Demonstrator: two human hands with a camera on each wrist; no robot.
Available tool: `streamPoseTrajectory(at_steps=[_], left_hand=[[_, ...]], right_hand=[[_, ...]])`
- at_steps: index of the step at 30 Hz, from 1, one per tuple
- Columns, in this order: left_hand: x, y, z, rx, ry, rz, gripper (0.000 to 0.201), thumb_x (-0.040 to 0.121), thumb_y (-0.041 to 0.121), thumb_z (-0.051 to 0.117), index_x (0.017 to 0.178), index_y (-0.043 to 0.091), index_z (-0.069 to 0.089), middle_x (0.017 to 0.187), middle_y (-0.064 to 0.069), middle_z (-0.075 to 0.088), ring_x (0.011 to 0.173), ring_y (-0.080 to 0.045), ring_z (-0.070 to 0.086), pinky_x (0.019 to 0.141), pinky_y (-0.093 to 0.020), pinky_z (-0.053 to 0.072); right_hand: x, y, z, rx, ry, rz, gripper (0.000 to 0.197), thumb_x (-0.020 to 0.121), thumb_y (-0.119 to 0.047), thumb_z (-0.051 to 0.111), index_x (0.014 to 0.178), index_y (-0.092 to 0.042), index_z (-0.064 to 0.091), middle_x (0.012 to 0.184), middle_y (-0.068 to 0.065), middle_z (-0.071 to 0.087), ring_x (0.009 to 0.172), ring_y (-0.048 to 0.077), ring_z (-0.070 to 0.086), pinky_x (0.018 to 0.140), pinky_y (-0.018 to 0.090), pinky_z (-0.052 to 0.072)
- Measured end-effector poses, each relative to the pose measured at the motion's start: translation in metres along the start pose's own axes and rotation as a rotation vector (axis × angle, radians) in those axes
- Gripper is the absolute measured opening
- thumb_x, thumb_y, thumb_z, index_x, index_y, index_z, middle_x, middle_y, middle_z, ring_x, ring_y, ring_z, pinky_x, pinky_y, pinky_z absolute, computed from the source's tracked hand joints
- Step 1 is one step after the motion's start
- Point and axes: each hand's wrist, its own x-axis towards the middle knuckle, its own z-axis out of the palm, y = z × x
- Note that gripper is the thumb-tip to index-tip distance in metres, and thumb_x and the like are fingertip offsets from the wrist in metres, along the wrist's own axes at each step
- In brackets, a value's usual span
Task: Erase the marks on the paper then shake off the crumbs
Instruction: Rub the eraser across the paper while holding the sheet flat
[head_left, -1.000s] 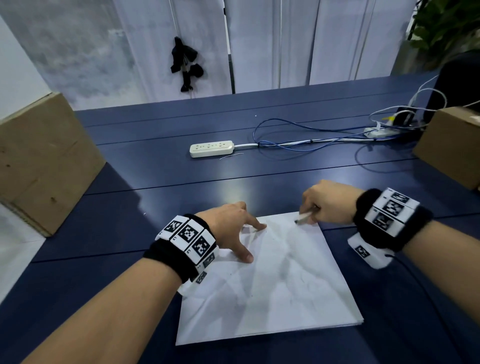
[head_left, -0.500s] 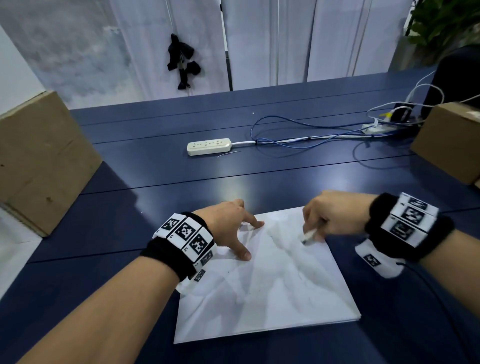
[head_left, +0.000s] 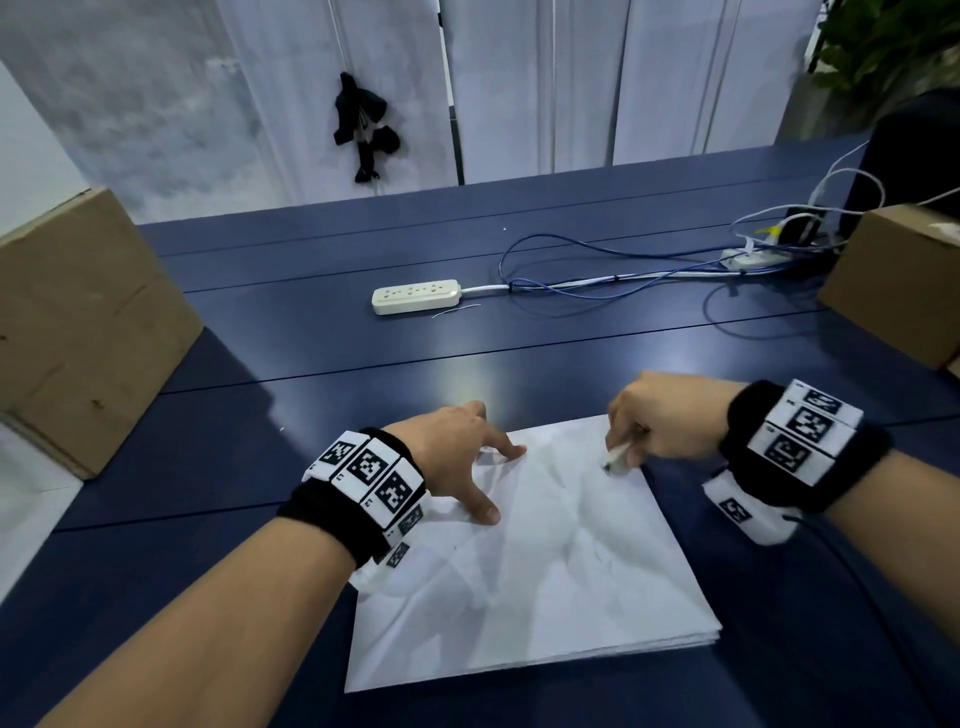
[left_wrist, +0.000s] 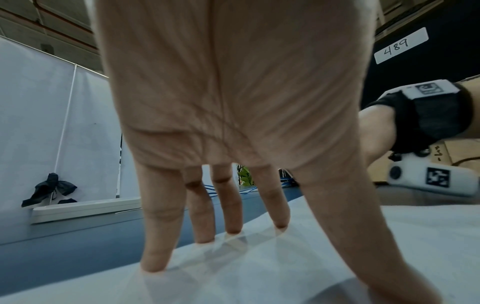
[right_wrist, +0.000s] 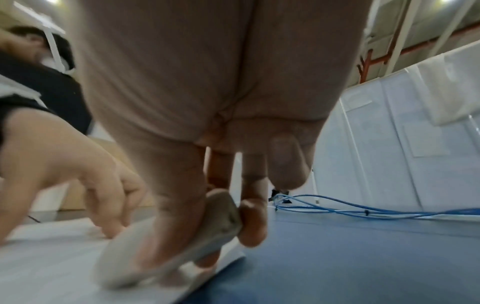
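Note:
A creased white sheet of paper lies on a thin stack on the blue table. My left hand presses its spread, straight fingertips on the sheet's far left corner. My right hand pinches a worn grey-white eraser between thumb and fingers, its tip down on the paper near the far right corner. In the right wrist view the eraser is blurred against the paper. Faint marks on the sheet are hard to make out.
A white power strip and blue cables lie farther back on the table. Cardboard boxes stand at the left and right. White curtains close off the back.
My right hand has moved the eraser from the sheet's far edge down onto the paper and back a little, rubbing. The left hand has stayed pressed in place.

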Motion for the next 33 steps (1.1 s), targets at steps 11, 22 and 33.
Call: streamPoseTrajectory(at_steps=[11,22,33], left_hand=[[0.002,-0.001,0.000,0.000,-0.003,0.001,0.084,0.067,0.057,0.084,0.141,0.046,0.046,0.110,0.006,0.038,0.100,-0.016,0.048,0.086,-0.037,0.049],[0.002,-0.003,0.001,-0.021,-0.008,-0.011,0.085,0.065,0.057,0.085,0.140,0.047,0.047,0.108,0.007,0.037,0.098,-0.017,0.048,0.091,-0.042,0.051],[0.003,-0.003,0.002,-0.017,-0.005,-0.015,0.085,0.065,0.058,0.085,0.140,0.048,0.047,0.109,0.007,0.038,0.097,-0.015,0.046,0.090,-0.042,0.051]], right_hand=[[-0.006,0.002,0.008,0.044,-0.016,-0.044,0.020,0.083,-0.050,0.067,0.088,-0.031,0.067,0.073,-0.011,0.060,0.068,0.005,0.052,0.071,0.030,0.048],[-0.010,-0.009,0.006,0.055,-0.064,-0.027,0.015,0.084,-0.029,0.071,0.098,-0.029,0.076,0.084,-0.015,0.063,0.079,0.003,0.058,0.074,0.021,0.043],[-0.002,-0.002,0.002,-0.013,0.000,0.027,0.022,0.085,-0.046,0.066,0.093,-0.028,0.075,0.079,-0.011,0.066,0.073,0.007,0.056,0.067,0.019,0.044]])
